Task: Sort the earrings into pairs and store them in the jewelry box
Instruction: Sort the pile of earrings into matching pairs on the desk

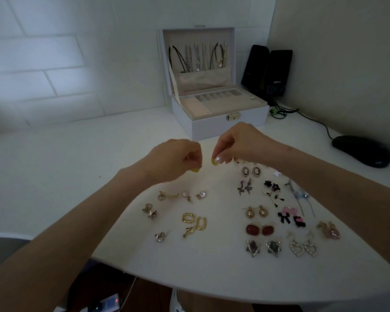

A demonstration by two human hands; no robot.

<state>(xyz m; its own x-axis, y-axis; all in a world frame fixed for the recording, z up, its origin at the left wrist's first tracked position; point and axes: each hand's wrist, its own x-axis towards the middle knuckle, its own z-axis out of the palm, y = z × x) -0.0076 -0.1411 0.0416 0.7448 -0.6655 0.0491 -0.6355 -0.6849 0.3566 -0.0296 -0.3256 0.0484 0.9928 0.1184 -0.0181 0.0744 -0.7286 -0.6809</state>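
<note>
Head camera (wide-angle, close) faces down across table [54, 165] toward jewelry box [212, 129].

White tiled wall [43, 64], white table [54, 165], dim light

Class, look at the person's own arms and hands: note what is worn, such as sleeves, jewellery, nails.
The left forearm and right forearm are bare to the picture's edge: no sleeves, watch or bracelets show. The left hand and right hand carry no visible rings. A right-hand fingernail looks pale and glossy.

In front of the open jewelry box [230, 126], your left hand [173, 161] and right hand [239, 143] each pinch a yellow earring [214, 162].
</note>
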